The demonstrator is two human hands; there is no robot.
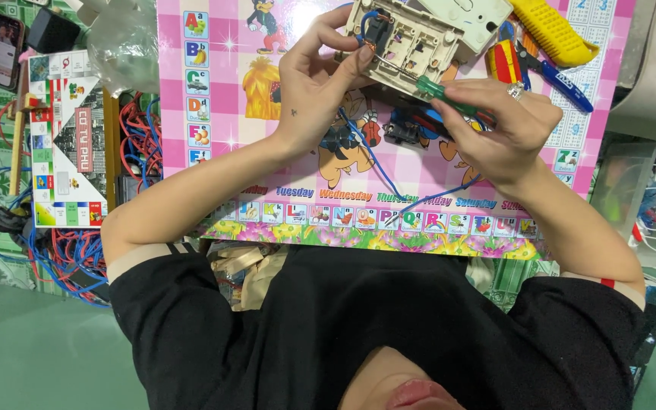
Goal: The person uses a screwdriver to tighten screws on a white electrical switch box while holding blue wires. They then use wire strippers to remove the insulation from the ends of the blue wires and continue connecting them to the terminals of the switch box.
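Left hand (314, 83) gripping cream socket housing (411, 42), tilted above pink patterned bench (222, 175). Right hand (504, 129) closed around green-handled screwdriver (438, 91), tip at housing's copper terminal. Blue wire (377, 163) trailing from housing across bench. Yellow tool (552, 30) and blue-handled pliers (559, 80) just beside right hand.

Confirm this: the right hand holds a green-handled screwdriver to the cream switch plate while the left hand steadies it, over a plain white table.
Not quite. In the head view the table is pink checked with cartoon pictures, not plain white. The right hand does hold the green-handled screwdriver to the cream switch plate, steadied by the left hand.
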